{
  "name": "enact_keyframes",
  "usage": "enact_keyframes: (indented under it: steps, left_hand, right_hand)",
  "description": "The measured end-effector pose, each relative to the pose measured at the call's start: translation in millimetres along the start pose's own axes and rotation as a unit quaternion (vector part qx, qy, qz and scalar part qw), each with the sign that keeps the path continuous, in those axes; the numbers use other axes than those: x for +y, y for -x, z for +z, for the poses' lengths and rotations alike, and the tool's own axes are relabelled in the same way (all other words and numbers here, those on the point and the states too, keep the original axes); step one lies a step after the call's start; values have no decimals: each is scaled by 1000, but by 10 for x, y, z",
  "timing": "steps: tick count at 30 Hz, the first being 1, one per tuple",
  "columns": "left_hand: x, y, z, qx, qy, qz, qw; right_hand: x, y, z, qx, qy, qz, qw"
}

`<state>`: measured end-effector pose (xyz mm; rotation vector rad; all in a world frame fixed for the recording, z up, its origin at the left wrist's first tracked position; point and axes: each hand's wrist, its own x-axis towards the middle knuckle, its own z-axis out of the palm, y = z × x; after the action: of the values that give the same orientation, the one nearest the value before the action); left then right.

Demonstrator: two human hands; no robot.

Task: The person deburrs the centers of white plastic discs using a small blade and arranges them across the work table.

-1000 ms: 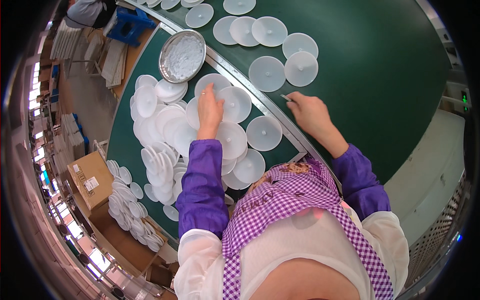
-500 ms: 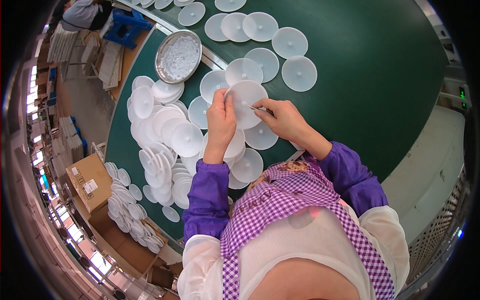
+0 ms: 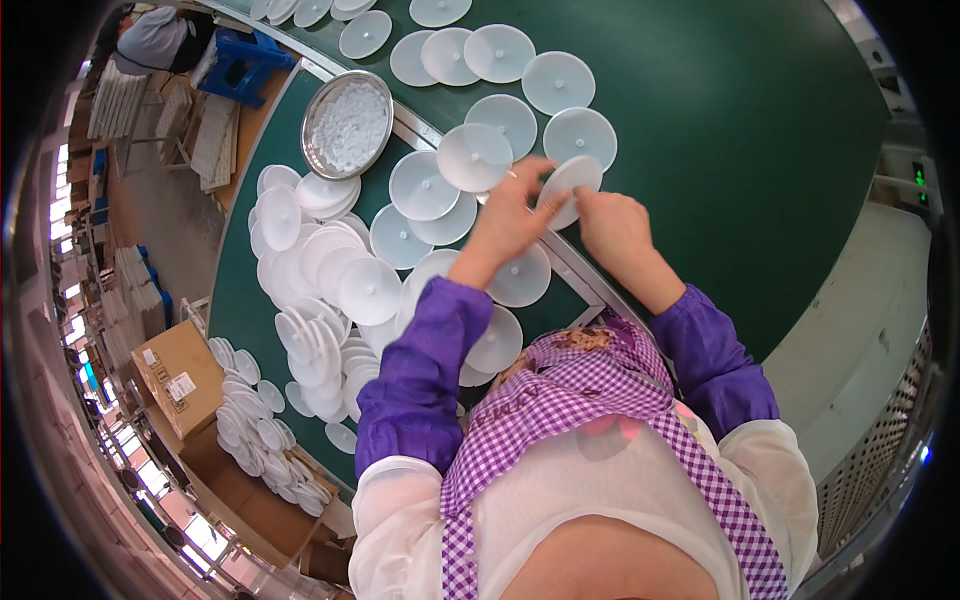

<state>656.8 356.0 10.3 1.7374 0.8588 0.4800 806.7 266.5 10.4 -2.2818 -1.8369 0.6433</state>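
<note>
A thin white translucent disc [image 3: 572,188] is tilted up between my hands above the metal rail. My left hand [image 3: 508,222] pinches its left edge between thumb and fingers, slightly blurred. Closed beside the disc's right edge is my right hand [image 3: 615,232]; whatever its curled fingers hold is hidden. Just left of my left fingertips lies another disc [image 3: 470,155], overlapping its neighbours. Several more discs with a small white piece at the centre are spread beyond, such as one at the right [image 3: 580,130]. A round metal bowl [image 3: 306,145] holds many small white pieces.
Overlapping white discs form a large pile [image 3: 320,260] on the green table [image 3: 740,150], left of my arms. A metal rail [image 3: 575,262] crosses the tabletop. More discs [image 3: 265,430] lie beside a cardboard box [image 3: 178,380]. A blue stool [image 3: 240,65] and a person [image 3: 150,45] are at far left.
Both hands have shifted right. The disc facing up between them earlier is gone from that spot; a tilted disc is now between them. The thin metal tool in my right hand no longer shows.
</note>
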Motion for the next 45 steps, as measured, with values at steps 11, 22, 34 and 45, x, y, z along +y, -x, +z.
enact_keyframes:
  steps: [11, 22, 34, 45]
  left_hand:
    - [-746, -259, -727, 143, -319, -36, 936]
    - [-32, 230, -496, 142, 194, -120, 963]
    - [119, 249, -390, 129, 177, -98, 971]
    - [-687, -104, -623, 131, -296, 71, 944]
  right_hand:
    - [-80, -48, -69, 21, -229, -3, 973]
    - [-454, -126, -247, -37, -386, -29, 921]
    - [-464, -43, -367, 1, -305, -33, 952]
    - [64, -253, -225, 16, -14, 31, 999]
